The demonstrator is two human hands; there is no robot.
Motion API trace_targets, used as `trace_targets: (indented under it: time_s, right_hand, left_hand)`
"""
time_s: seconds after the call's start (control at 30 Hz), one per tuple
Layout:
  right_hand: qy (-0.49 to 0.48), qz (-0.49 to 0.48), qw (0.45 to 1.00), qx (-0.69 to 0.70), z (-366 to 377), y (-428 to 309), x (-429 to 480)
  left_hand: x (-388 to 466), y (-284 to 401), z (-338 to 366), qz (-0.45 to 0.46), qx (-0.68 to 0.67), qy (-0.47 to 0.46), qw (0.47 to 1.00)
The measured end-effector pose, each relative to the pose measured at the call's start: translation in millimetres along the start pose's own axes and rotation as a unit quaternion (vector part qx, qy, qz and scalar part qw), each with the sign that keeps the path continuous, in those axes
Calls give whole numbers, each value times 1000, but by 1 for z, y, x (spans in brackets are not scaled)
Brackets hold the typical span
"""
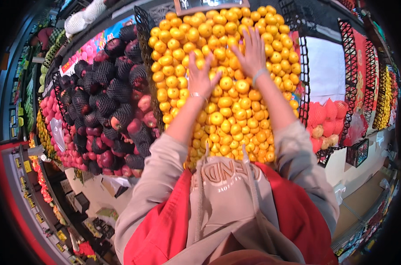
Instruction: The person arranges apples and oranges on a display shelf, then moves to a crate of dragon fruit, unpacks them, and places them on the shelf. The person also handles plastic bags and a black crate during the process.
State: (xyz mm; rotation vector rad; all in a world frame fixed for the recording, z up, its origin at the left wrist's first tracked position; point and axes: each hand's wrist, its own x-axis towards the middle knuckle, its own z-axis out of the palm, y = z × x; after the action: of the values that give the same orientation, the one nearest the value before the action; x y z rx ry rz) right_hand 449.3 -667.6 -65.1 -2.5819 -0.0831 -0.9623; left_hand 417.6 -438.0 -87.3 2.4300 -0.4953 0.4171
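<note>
A big heap of small orange citrus fruit [225, 102] fills the display in front of me. My left hand [200, 79] lies palm down over the middle of the heap, fingers spread. Farther up and to the right, my right hand [252, 54] rests on the fruit with its fingers stretched out. Neither hand is closed around a fruit. What lies under the palms is hidden. A price sign [211, 4] stands at the heap's far edge, partly cut off.
Dark red apples [108, 159], many in black foam nets, are piled to the left behind a black mesh divider [146, 49]. On the right, another mesh divider [304, 79] borders a white sheet [326, 69] and fruit in pink foam nets [327, 114].
</note>
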Motion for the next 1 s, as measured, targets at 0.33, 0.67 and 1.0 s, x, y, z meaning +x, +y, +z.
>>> trace_targets:
  time_s: [0.33,0.67,1.0]
  right_hand:
    - [-176,64,976,115,7,6,39]
    - [-226,82,939,247,-37,-46,-101]
    - [-109,12,988,109,-89,-83,-196]
  left_hand:
    - [44,-22,2,105,-31,-48,993]
    - [-52,18,-36,-5,-264,-115,958]
    - [-127,41,-46,154,-131,-135,970]
